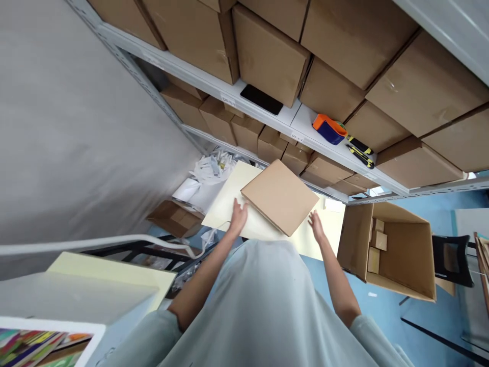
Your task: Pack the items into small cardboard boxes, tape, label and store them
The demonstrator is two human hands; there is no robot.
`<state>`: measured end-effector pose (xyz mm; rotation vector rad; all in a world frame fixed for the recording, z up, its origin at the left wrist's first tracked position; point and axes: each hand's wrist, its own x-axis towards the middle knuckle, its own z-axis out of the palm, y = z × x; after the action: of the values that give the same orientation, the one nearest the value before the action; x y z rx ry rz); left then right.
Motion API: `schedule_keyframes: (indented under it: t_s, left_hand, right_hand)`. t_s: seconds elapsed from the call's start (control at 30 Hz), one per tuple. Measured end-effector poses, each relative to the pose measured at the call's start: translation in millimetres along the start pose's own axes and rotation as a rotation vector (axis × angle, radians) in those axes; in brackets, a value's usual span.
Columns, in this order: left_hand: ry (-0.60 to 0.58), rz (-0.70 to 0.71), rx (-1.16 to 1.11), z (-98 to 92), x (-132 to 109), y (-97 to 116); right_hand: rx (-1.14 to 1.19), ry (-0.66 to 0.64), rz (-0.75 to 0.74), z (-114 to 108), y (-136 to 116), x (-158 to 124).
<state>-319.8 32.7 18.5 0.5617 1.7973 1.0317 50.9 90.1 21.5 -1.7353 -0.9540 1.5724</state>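
Note:
A flat, closed cardboard box [280, 198] lies turned at an angle on the pale yellow tabletop [223, 206]. Just off its lower left edge is my left hand [239, 216], fingers apart and nothing in them; whether a fingertip touches the cardboard I cannot tell. On the other side, my right hand [317, 227] is close to the box's right corner, its fingers spread and holding nothing. Both palms face inward, with the box between them.
Shelves of cardboard boxes [267, 56] rise behind the table. One shelf edge bears a black phone-like slab [262, 99], a tape dispenser [329, 129] and cutter knives [360, 155]. A large open carton [405, 250] stands right; crumpled paper [214, 167] lies left.

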Motion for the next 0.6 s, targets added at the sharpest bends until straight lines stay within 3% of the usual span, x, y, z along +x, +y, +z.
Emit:
schedule_keyframes:
  t_s: [0.07,0.17,0.3,0.43,0.6]
  left_hand:
    - [0.155,-0.012,-0.053,-11.7,31.6,12.2]
    - [0.17,-0.028,-0.091,-9.9,62.9,26.3]
    - [0.118,-0.049,-0.091,-3.7,68.8,34.4]
    - [0.073,0.15,-0.099,-11.5,43.7,54.2]
    - [0.036,0.552,-0.072,-6.7,-3.2,100.7]
  right_hand:
    - [0.04,-0.128,0.095,8.7,26.4,-34.8]
    - [0.051,-0.26,0.114,27.7,46.1,-74.2]
    - [0.005,-0.288,-0.016,45.9,27.3,-97.9]
    - [-0.007,-0.119,-0.238,44.0,-13.7,-108.1]
    - [-0.117,0.368,-0.453,29.0,-74.4,-111.1]
